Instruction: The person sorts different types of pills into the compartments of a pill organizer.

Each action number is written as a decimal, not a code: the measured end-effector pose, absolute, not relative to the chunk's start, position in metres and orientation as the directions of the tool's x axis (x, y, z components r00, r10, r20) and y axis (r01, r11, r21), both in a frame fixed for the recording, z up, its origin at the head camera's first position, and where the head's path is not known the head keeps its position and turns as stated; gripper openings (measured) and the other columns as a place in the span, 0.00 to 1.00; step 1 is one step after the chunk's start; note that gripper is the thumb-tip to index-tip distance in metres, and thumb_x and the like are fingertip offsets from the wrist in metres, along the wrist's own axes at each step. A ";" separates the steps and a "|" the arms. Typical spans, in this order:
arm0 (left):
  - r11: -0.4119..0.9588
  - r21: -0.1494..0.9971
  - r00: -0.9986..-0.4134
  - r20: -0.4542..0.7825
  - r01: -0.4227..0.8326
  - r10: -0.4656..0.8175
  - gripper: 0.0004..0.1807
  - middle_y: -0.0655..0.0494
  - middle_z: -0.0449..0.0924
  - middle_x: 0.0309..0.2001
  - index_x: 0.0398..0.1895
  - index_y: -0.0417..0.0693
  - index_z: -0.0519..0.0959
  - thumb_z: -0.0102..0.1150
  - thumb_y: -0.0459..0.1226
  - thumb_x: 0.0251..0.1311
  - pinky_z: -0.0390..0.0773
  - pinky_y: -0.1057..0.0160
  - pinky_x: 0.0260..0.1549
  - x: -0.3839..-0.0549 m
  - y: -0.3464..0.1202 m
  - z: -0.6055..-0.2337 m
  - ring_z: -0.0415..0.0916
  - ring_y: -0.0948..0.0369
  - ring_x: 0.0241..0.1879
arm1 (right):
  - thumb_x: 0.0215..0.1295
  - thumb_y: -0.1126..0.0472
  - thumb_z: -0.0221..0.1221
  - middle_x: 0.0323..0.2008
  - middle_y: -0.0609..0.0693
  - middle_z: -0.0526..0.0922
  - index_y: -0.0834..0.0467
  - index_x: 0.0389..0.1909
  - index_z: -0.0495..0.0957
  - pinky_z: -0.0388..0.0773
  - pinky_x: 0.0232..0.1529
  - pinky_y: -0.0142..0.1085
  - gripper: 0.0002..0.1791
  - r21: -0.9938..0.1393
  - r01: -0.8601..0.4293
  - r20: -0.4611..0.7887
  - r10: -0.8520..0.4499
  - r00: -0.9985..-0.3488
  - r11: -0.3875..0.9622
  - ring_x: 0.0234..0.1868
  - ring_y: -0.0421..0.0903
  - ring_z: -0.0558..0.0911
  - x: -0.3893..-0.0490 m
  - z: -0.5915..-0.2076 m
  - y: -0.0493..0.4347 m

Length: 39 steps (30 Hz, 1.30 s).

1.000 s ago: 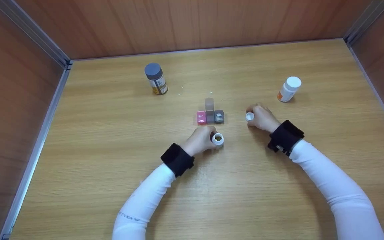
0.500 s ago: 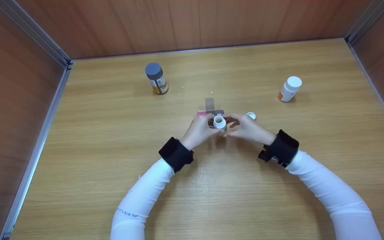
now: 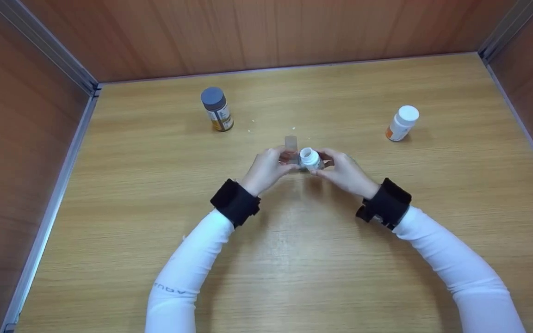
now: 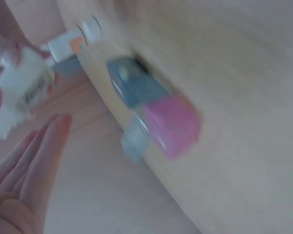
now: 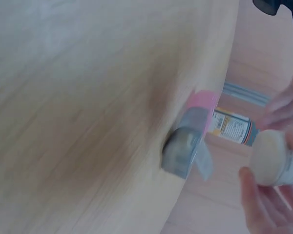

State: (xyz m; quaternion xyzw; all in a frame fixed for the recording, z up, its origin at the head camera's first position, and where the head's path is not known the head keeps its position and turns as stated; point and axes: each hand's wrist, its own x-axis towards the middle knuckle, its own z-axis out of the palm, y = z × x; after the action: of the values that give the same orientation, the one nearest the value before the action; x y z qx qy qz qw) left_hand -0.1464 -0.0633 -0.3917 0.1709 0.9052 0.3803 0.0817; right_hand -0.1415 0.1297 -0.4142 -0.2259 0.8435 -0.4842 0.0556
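Note:
My right hand [image 3: 347,175] grips a small uncapped white pill bottle [image 3: 311,160], raised over the table and tilted, its mouth toward the upper left. To its left, my left hand [image 3: 264,170] is apart from the bottle, fingers extended; the left wrist view shows them straight with nothing held. Below both hands sits a small pill organizer [image 4: 171,127] with one pink and two grey compartments. Its middle lid [image 3: 290,142] stands raised. In the head view the hands and bottle hide most of the organizer. The bottle's loose cap cannot be seen now, perhaps behind the right hand.
A dark-capped bottle [image 3: 217,109] stands at the back left of the wooden table. A white-capped bottle with an orange label [image 3: 402,123] is at the back right. Tiny white bits [image 3: 294,128] lie behind the organizer. Wood-grain panels [image 3: 266,34] enclose the tabletop.
The right hand has set the white cap down and come left to the bottle. The bottle has passed from left hand to right, rising over the organizer, and the left hand has let go.

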 end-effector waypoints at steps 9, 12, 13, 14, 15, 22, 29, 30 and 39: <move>0.887 0.359 -0.922 -0.141 0.291 0.360 0.17 0.43 0.78 0.43 0.46 0.34 0.75 0.57 0.30 0.51 0.73 0.58 0.43 -0.170 -0.076 -0.398 0.75 0.51 0.42 | 0.50 0.70 0.60 0.46 0.64 0.73 0.69 0.52 0.68 0.71 0.49 0.44 0.25 -0.745 -0.302 0.038 -0.415 -0.909 0.595 0.46 0.56 0.73 -0.163 -0.421 0.119; 0.887 0.326 -0.908 -0.152 0.327 0.391 0.10 0.46 0.80 0.37 0.38 0.37 0.78 0.58 0.31 0.51 0.74 0.59 0.39 -0.171 -0.073 -0.404 0.76 0.53 0.39 | 0.50 0.72 0.59 0.46 0.65 0.73 0.69 0.51 0.69 0.69 0.50 0.46 0.24 -0.709 -0.354 0.068 -0.441 -0.895 0.609 0.47 0.58 0.73 -0.166 -0.423 0.116; 0.883 0.326 -0.904 -0.151 0.336 0.400 0.08 0.47 0.80 0.35 0.35 0.38 0.78 0.58 0.31 0.51 0.74 0.59 0.38 -0.171 -0.073 -0.406 0.76 0.54 0.38 | 0.50 0.72 0.59 0.46 0.65 0.73 0.69 0.50 0.70 0.69 0.50 0.46 0.23 -0.697 -0.373 0.080 -0.450 -0.889 0.613 0.47 0.58 0.73 -0.167 -0.424 0.115; 0.882 0.326 -0.902 -0.152 0.340 0.404 0.05 0.48 0.80 0.34 0.32 0.39 0.79 0.58 0.31 0.51 0.74 0.60 0.37 -0.171 -0.072 -0.407 0.76 0.54 0.36 | 0.50 0.72 0.59 0.46 0.65 0.73 0.69 0.50 0.70 0.69 0.50 0.47 0.23 -0.681 -0.391 0.091 -0.458 -0.884 0.619 0.47 0.58 0.73 -0.167 -0.424 0.115; 0.880 0.330 -0.901 -0.153 0.341 0.407 0.04 0.49 0.80 0.33 0.30 0.40 0.79 0.59 0.31 0.51 0.74 0.60 0.36 -0.171 -0.072 -0.409 0.76 0.55 0.36 | 0.50 0.72 0.59 0.46 0.64 0.72 0.68 0.50 0.70 0.70 0.50 0.47 0.23 -0.665 -0.406 0.099 -0.465 -0.880 0.627 0.47 0.58 0.73 -0.168 -0.424 0.114; 0.866 0.375 -0.906 -0.132 0.330 0.403 0.02 0.51 0.80 0.29 0.24 0.40 0.80 0.60 0.31 0.49 0.74 0.62 0.34 -0.172 -0.071 -0.412 0.76 0.56 0.33 | 0.49 0.74 0.59 0.41 0.62 0.71 0.66 0.48 0.73 0.72 0.45 0.45 0.21 -0.503 -0.532 0.199 -0.508 -0.838 0.681 0.43 0.56 0.72 -0.168 -0.425 0.111; 0.860 0.385 -0.905 -0.123 0.334 0.406 0.02 0.49 0.80 0.28 0.23 0.38 0.79 0.60 0.30 0.48 0.73 0.60 0.33 -0.172 -0.072 -0.412 0.75 0.55 0.31 | 0.47 0.80 0.54 0.38 0.61 0.70 0.65 0.44 0.76 0.72 0.40 0.43 0.20 -0.345 -0.662 0.332 -0.574 -0.749 0.665 0.40 0.55 0.70 -0.169 -0.426 0.109; 0.860 0.381 -0.904 -0.120 0.339 0.409 0.02 0.49 0.80 0.28 0.23 0.38 0.79 0.60 0.30 0.48 0.73 0.61 0.33 -0.172 -0.072 -0.412 0.75 0.55 0.31 | 0.47 0.80 0.53 0.39 0.61 0.71 0.65 0.44 0.76 0.72 0.39 0.43 0.20 -0.327 -0.671 0.340 -0.579 -0.741 0.666 0.40 0.55 0.70 -0.170 -0.426 0.109; 0.862 0.374 -0.902 -0.127 0.342 0.413 0.02 0.48 0.80 0.28 0.23 0.37 0.79 0.60 0.29 0.47 0.74 0.61 0.34 -0.174 -0.072 -0.413 0.76 0.54 0.32 | 0.48 0.80 0.54 0.41 0.63 0.71 0.63 0.43 0.78 0.74 0.37 0.43 0.20 -0.162 -0.714 0.391 -0.621 -0.680 0.681 0.42 0.56 0.71 -0.173 -0.427 0.107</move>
State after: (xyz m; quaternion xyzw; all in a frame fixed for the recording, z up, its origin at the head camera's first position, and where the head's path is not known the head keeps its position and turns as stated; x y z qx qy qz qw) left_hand -0.1738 -0.0717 -0.4127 0.1966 0.9596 0.1739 0.1016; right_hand -0.1725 0.1066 -0.4271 -0.3693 0.9037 -0.1523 -0.1538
